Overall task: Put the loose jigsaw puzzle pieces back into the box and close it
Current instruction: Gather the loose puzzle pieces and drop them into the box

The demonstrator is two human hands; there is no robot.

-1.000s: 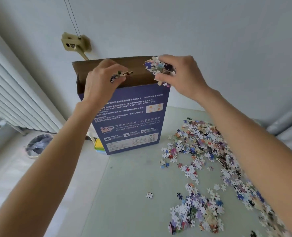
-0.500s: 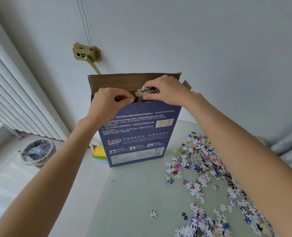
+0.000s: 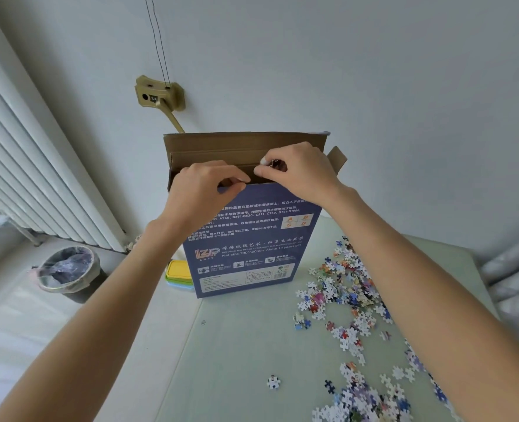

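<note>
Your right hand (image 3: 297, 172) had dropped most of its big handful into the box (image 3: 246, 239), its fingers pinching only a few puzzle pieces (image 3: 275, 162). Your left hand (image 3: 203, 190) was curled at the slot; I could not tell what it held. Lots stayed on the desk (image 3: 237, 345).

The box (image 3: 246, 239) stands on the counter (image 3: 240, 345); pieces (image 3: 343, 300) lie to its right, containers (image 3: 177, 274) left, bin (image 3: 66, 272) farther left.

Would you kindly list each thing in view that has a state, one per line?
box: upright, top flap open
left hand: fingers pinched at the box opening
right hand: closed on puzzle pieces over the opening
loose pieces: scattered on the table
bin: lined, uncovered
</note>
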